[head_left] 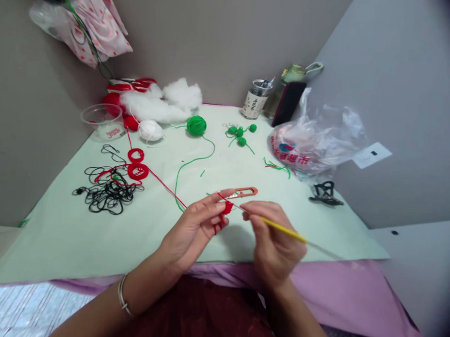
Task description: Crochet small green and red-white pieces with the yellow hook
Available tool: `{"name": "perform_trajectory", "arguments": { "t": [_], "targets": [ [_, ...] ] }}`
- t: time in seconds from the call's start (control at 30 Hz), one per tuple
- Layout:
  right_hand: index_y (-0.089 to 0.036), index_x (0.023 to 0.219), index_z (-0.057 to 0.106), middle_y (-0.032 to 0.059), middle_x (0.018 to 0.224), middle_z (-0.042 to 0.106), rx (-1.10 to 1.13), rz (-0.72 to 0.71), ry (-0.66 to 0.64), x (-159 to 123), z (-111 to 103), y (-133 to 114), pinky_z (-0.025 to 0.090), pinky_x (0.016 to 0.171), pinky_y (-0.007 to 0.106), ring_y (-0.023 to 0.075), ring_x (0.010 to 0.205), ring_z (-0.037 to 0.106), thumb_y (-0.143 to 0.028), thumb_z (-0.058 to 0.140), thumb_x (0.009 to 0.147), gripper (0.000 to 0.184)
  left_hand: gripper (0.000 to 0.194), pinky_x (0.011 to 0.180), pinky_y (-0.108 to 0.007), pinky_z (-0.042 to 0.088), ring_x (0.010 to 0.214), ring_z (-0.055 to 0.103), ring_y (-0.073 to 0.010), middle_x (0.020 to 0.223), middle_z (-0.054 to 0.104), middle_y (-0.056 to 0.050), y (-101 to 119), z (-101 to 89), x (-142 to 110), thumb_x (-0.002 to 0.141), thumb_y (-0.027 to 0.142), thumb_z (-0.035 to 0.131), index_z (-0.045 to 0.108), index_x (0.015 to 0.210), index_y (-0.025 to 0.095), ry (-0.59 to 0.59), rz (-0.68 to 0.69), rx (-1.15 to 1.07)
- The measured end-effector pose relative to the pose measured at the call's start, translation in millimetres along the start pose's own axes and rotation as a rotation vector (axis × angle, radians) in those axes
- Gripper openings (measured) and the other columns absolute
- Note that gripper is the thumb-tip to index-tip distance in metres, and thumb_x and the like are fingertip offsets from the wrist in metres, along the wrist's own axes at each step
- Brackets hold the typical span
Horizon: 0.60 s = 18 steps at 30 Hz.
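Left hand (192,224) pinching red piece (228,207) at fingertips, red yarn (168,190) looped on lower fingers. Right hand (279,243) gripping yellow hook (284,228), tip at red piece; can't tell if inserted. Cutter (251,191) just beyond the pinch. Green ball (196,126) farther out, black cord (108,193) well left of grip, bag (308,147) beyond right hand, clip (326,194) right of it.

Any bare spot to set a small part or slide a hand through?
Front left: between black cord, left hand and table front edge. Right: between right hand and clip, though the hook juts across its front. Crowded: back left, stuffing and white ball; back right, bag and phone.
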State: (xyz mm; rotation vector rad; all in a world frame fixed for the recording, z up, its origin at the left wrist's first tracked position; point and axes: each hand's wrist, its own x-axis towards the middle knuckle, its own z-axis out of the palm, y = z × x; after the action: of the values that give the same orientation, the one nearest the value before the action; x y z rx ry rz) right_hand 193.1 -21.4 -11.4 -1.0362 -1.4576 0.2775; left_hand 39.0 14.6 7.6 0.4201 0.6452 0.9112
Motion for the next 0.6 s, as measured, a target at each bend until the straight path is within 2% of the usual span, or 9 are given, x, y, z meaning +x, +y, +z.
{"name": "perform_trajectory", "arguments": {
  "t": [0.1, 0.17, 0.23, 0.3, 0.43, 0.6],
  "targets": [
    [-0.027, 0.103, 0.08, 0.0021, 0.087, 0.075, 0.222, 0.183, 0.067, 6.5, 1.7, -4.0, 0.055, 0.063, 0.032, 0.0159, 0.069, 0.066, -0.018, 0.063, 0.102, 0.02, 0.036, 0.08, -0.022, 0.048, 0.074, 0.058, -0.0094, 0.081, 0.07, 0.0, 1.2, 2.3, -1.7, 0.079, 0.021, 0.089, 0.084, 0.114, 0.019, 0.032, 0.076, 0.074],
    [-0.027, 0.101, 0.081, 0.0027, 0.087, 0.075, 0.227, 0.196, 0.031, 8.5, 4.7, -5.7, 0.056, 0.067, 0.034, 0.0169, 0.072, 0.066, -0.021, 0.065, 0.101, 0.017, 0.038, 0.085, -0.023, 0.046, 0.081, 0.06, -0.0106, 0.083, 0.072, 0.001, 0.0, 5.6, -3.6, 0.079, 0.02, 0.089, 0.084, 0.116, 0.023, 0.051, 0.158, 0.126],
    [-0.028, 0.102, 0.081, 0.0035, 0.089, 0.076, 0.168, 0.166, -0.003, 8.7, 7.6, -5.7, 0.058, 0.074, 0.038, 0.0194, 0.079, 0.068, -0.022, 0.068, 0.1, 0.015, 0.042, 0.088, -0.024, 0.046, 0.084, 0.062, -0.0116, 0.086, 0.074, 0.002, -1.7, 8.2, -5.2, 0.078, 0.019, 0.089, 0.082, 0.119, 0.024, 0.063, 0.184, 0.134],
    [-0.028, 0.102, 0.082, 0.0036, 0.09, 0.076, 0.16, 0.168, -0.006, 8.0, 9.1, -4.2, 0.058, 0.074, 0.038, 0.0197, 0.081, 0.069, -0.022, 0.068, 0.1, 0.015, 0.045, 0.087, -0.025, 0.046, 0.082, 0.061, -0.012, 0.086, 0.075, 0.001, -2.8, 8.8, -5.9, 0.078, 0.021, 0.09, 0.08, 0.123, 0.022, 0.061, 0.152, 0.12],
    [-0.026, 0.099, 0.08, 0.0031, 0.091, 0.075, 0.278, 0.265, 0.045, 6.3, 7.7, 0.8, 0.056, 0.064, 0.032, 0.0156, 0.071, 0.065, -0.024, 0.065, 0.101, 0.015, 0.051, 0.079, -0.023, 0.045, 0.075, 0.057, -0.0108, 0.08, 0.071, 0.001, -1.6, 5.9, -5.2, 0.08, 0.022, 0.089, 0.077, 0.13, 0.019, 0.053, 0.085, 0.108],
    [-0.024, 0.096, 0.081, 0.0021, 0.085, 0.07, 0.412, 0.353, 0.084, 7.6, 2.2, 3.1, 0.055, 0.065, 0.03, 0.0138, 0.069, 0.064, -0.027, 0.068, 0.1, 0.014, 0.039, 0.078, -0.024, 0.049, 0.076, 0.058, -0.0113, 0.086, 0.07, -0.003, 4.2, 4.4, -4.4, 0.078, 0.02, 0.088, 0.083, 0.117, 0.016, 0.008, -0.022, 0.023]
  ]
}}
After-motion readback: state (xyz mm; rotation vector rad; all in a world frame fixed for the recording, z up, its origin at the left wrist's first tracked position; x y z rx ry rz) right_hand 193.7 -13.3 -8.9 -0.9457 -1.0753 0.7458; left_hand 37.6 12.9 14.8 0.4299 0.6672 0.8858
